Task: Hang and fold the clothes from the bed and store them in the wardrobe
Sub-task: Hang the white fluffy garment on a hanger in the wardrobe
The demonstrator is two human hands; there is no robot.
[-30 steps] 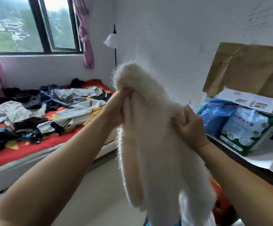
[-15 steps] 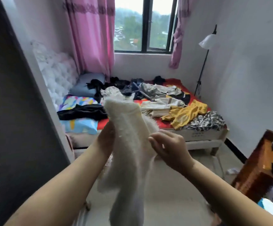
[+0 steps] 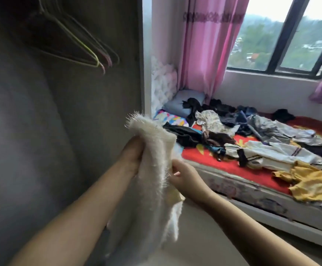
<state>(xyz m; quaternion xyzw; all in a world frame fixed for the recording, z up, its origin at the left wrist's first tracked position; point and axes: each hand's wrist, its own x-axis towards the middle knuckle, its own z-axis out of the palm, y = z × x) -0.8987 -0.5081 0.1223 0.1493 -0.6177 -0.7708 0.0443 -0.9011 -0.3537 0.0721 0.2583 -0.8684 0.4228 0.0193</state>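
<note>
While both hands hold the fluffy white sweater (image 3: 152, 169) up in front of the body, it hangs down long and loose toward the floor. The left hand (image 3: 132, 156) is curled tight around the top part of it, and the right hand (image 3: 183, 176) pinches its edge just beside, lower down. The sweater is in the air, between the open wardrobe (image 3: 41, 150) and the bed (image 3: 252, 192).

I think the step now is to get this sweater onto a hanger. To do it well, one hand should keep a firm hold near the neck so the soft, slippery fur does not slide away. The other hand can let go and reach up for one of the thin wire hangers (image 3: 91, 52) on the rail inside the wardrobe, up and to the left. Slip the hanger in gently through the bottom or the neck, one shoulder at a time, so the knit does not stretch. Make both sides sit even, or it may slide off the thin wire.

Farther off, many more clothes (image 3: 262, 144) lie in a messy heap on the red sheet, near the pink curtain (image 3: 204, 45) and the window (image 3: 283, 35).

No brand, label or writing can be read anywhere
</note>
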